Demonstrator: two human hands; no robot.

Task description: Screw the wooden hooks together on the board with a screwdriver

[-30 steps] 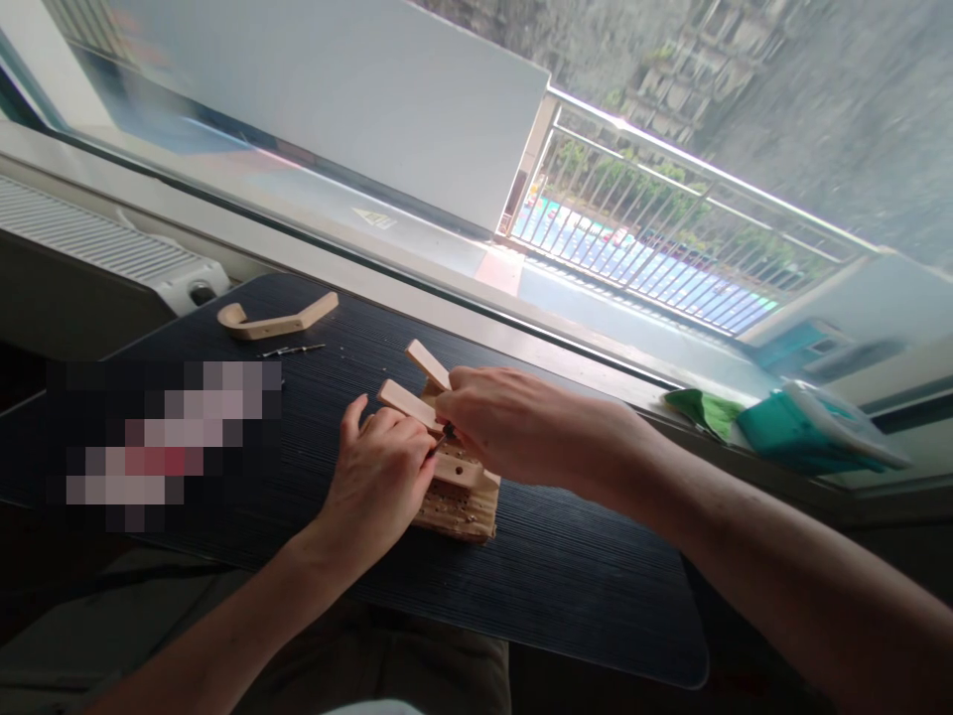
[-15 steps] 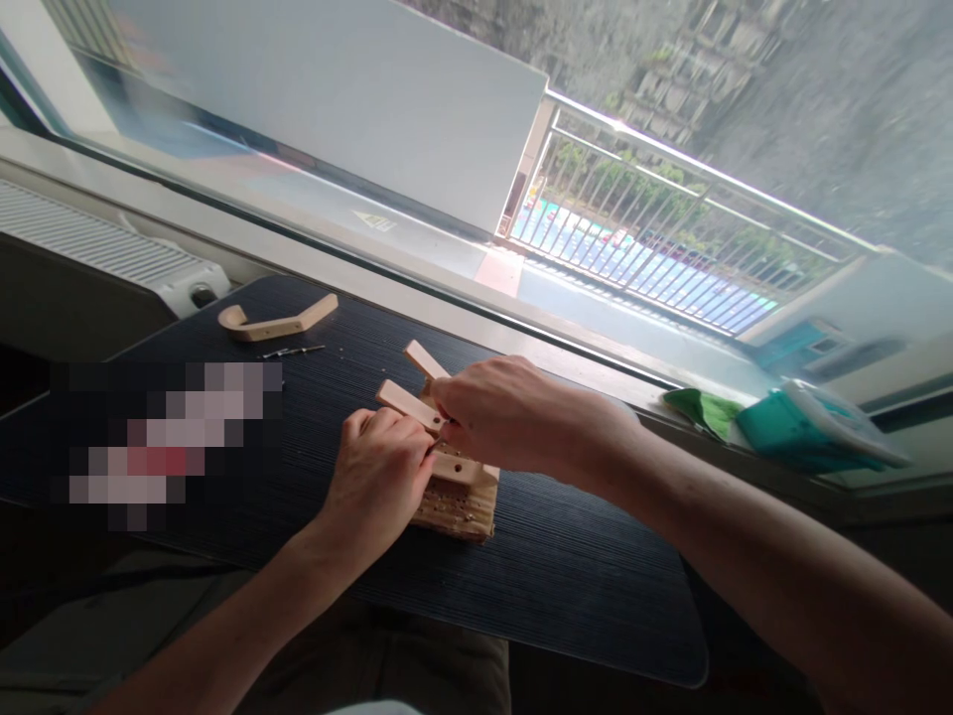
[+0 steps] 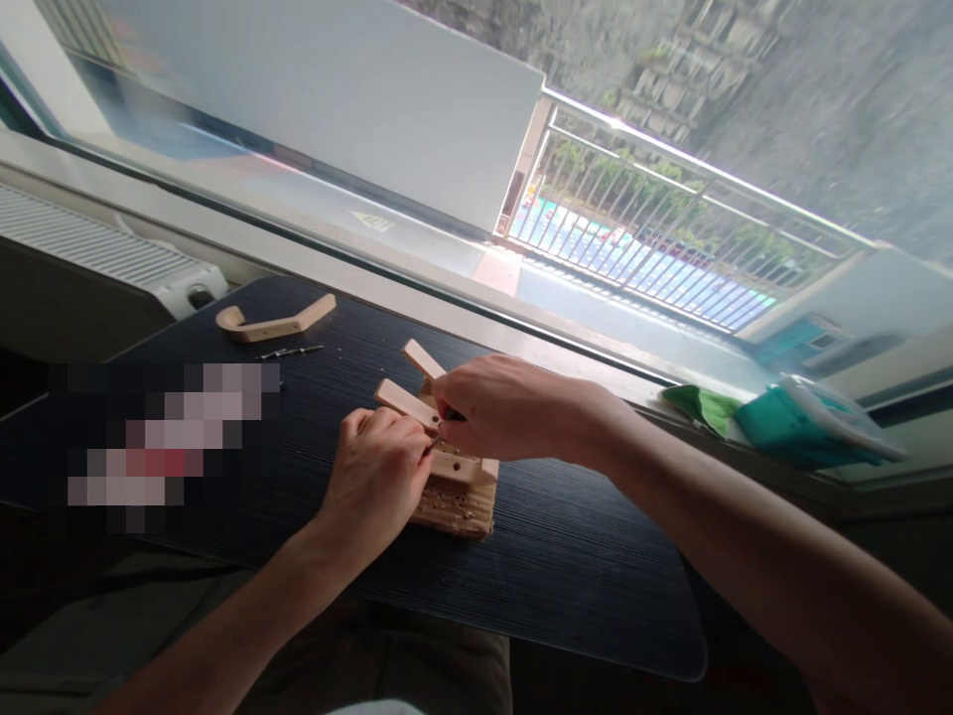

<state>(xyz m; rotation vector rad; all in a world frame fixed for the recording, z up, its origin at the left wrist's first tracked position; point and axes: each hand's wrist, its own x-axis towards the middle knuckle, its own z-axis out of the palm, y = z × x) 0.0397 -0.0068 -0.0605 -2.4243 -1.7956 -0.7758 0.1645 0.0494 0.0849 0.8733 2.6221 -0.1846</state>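
My left hand (image 3: 383, 462) is closed over the near side of a light wooden piece with drilled holes (image 3: 453, 465); its fingertips are mostly hidden. Close beside it, my right hand (image 3: 495, 405) is closed around what looks like a screwdriver (image 3: 451, 415). Only a bit of its dark handle and a thin metal shaft show, slanting down towards my left fingers. Under the hands lies a rough wooden block (image 3: 458, 514) pitted with small holes. Two more wooden arms stick out beyond my hands, a nearer one (image 3: 402, 399) and a farther one (image 3: 423, 359).
A dark table (image 3: 581, 586) carries the work. On its far left lie a curved wooden piece (image 3: 275, 326) and several screws or thin metal bits (image 3: 290, 352). A blurred patch covers the left side. On the windowsill are a green cloth (image 3: 700, 409) and a teal container (image 3: 789, 422).
My right hand has turned slightly at the wrist, so more of the dark handle shows. My left hand stays in place on the wood.
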